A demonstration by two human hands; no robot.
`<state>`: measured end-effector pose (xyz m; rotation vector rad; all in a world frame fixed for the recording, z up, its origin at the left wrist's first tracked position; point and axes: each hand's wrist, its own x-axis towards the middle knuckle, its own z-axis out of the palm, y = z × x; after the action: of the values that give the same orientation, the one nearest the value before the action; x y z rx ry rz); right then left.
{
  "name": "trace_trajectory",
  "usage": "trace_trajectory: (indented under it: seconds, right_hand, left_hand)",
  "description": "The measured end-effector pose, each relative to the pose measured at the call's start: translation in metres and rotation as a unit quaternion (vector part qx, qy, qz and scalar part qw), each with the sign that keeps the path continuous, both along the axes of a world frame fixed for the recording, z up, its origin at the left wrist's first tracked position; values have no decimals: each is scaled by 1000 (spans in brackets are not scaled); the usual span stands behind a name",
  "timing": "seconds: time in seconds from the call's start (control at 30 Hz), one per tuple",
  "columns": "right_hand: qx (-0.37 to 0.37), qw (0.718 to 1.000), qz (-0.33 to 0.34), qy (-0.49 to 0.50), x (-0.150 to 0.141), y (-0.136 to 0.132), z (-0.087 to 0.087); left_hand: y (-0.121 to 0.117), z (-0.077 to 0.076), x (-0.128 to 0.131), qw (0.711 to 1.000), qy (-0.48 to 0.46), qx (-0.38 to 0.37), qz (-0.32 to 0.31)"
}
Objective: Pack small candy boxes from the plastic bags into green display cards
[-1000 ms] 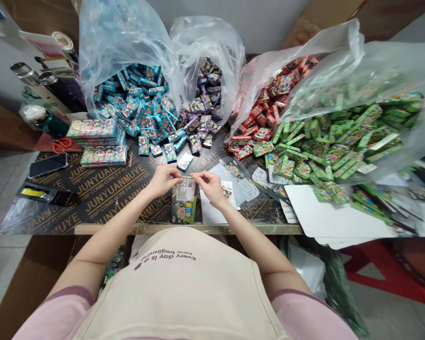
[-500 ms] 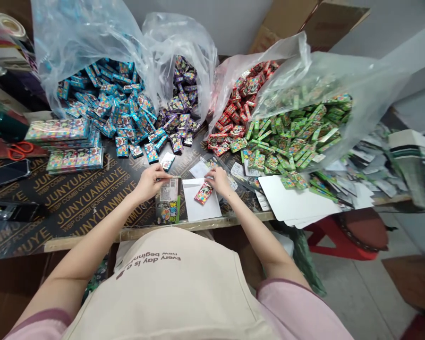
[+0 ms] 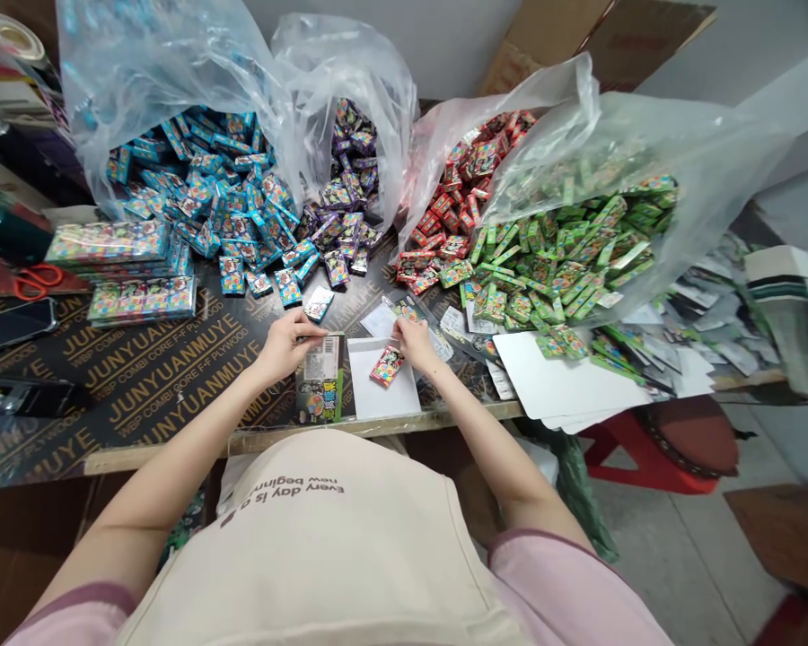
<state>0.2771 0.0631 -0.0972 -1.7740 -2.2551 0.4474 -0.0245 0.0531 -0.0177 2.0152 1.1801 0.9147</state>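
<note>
My left hand (image 3: 289, 346) is closed in a pinch at the top edge of a dark printed card (image 3: 320, 395) with a green side and a pale label. To the right of the card lies a white sheet (image 3: 370, 404). On that sheet rests a small red box (image 3: 386, 366), tilted. My right hand (image 3: 414, 343) is closed just above the box's upper right corner; its fingertips hide what they grip. Beyond my left hand, a small blue-and-white box (image 3: 319, 304) lies on the dark plywood table (image 3: 195, 395).
Clear bags spill blue (image 3: 222, 206), purple (image 3: 350, 179), red (image 3: 458, 197) and green boxes (image 3: 566, 260) along the back. Wrapped packs (image 3: 141, 301), red scissors (image 3: 39, 282) and a phone (image 3: 13, 326) lie left. White sheets (image 3: 552, 386) overhang the front edge at right.
My right hand's fingers have curled in tighter and shifted slightly near the red box's top. My left hand keeps its pinch on the card, and the red box stays in place.
</note>
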Motion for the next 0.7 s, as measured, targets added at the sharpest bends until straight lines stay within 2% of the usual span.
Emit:
trace_trajectory:
  seconds: [0.13,0.23,0.33,0.47,0.57,0.7]
  right_hand:
    - [-2,999,-32,39,-2,4,12]
    - [29,986,-53,158,-16,9,37]
    - [19,944,-23,327,-45,12,72]
    - [-84,883,49,459,-90,9,108]
    - [-138,870,94,463,-114,7,115]
    - [-145,874,111,451,-127,7,107]
  left_hand:
    - [-1,0,1,1000,-4,11,1]
    - [-3,1,2,1000,-2,19,8]
    - [-5,3,3,999,-10,21,30]
    - [-6,5,2,998,-11,38,50]
    - [-8,8,0,998,1,46,42]
    - [-10,14,0,999,0,41,30]
